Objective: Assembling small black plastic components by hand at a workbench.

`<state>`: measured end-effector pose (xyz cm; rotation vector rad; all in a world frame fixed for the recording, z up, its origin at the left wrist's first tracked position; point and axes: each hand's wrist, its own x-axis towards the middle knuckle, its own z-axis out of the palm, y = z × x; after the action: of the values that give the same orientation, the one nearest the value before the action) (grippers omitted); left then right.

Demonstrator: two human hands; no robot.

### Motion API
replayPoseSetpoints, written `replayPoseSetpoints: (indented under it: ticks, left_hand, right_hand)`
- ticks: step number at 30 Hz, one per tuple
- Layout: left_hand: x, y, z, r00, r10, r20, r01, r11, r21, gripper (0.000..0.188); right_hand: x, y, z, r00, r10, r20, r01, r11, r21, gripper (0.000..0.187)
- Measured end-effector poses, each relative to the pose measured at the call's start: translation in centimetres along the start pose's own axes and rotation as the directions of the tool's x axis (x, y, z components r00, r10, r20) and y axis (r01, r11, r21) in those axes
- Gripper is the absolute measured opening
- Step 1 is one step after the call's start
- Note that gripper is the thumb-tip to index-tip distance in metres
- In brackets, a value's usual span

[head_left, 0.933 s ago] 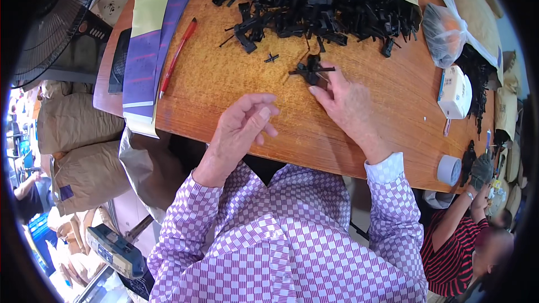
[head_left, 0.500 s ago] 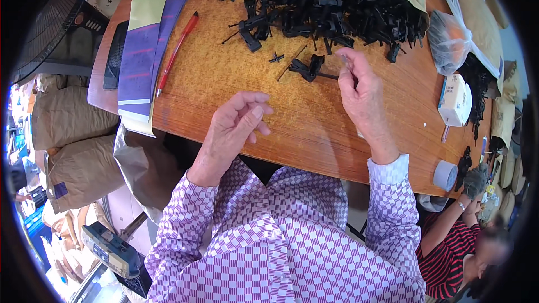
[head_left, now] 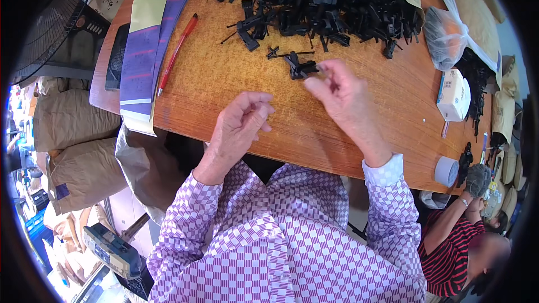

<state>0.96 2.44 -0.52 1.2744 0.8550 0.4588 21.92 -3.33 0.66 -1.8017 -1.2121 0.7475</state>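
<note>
My right hand [head_left: 345, 92] reaches over the table, its thumb and forefinger closed at the right end of a small black plastic part [head_left: 300, 68]. The fingertips partly cover that end. Beside the part lies a smaller black piece [head_left: 273, 52], with a thin stick running to its right. My left hand [head_left: 238, 123] hovers over the near edge of the table, fingers loosely bent and apart, with nothing in them. Beyond both hands spreads a large heap of black plastic parts [head_left: 320, 8] with thin rods sticking out.
On the left lie a red pen [head_left: 178, 53], purple and yellow printed sheets [head_left: 140, 56] and a dark flat device [head_left: 115, 56]. A tied plastic bag [head_left: 446, 39], a white packet [head_left: 452, 95] and a tape roll [head_left: 446, 171] stand at right. Another person's gloved hand [head_left: 477, 181] is beyond.
My right hand has moved left and down onto the black part, which now lies turned differently, as does the thin stick. My left hand has barely moved.
</note>
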Motion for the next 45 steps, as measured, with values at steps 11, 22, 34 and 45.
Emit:
replayPoseSetpoints:
  ticks: [11, 22, 34, 45]
  left_hand:
    - [5.2, 0.0, 3.6, 0.997, 0.044, 0.060, -0.037, 0.993, -0.110, 0.061]
    - [-0.9, -1.7, 2.9, 0.930, 0.165, 0.329, 0.168, 0.606, -0.778, 0.051]
    - [-8.1, -0.8, 3.4, 0.977, 0.172, 0.129, -0.091, 0.873, -0.480, 0.038]
    - [-10.2, -1.8, 2.6, 0.918, 0.395, -0.012, -0.394, 0.917, 0.062, 0.033]
  right_hand:
    - [-1.1, -1.3, -2.2, 0.999, -0.044, -0.012, 0.045, 0.999, 0.022, 0.012]
    - [-9.1, -2.3, 1.9, 0.996, -0.087, -0.013, 0.087, 0.959, 0.271, 0.007]
    - [-14.9, -3.4, 3.3, 0.962, -0.244, -0.125, 0.257, 0.962, 0.093, 0.018]
    - [-14.6, -6.7, 4.4, 0.957, -0.229, 0.177, 0.217, 0.973, 0.083, 0.019]
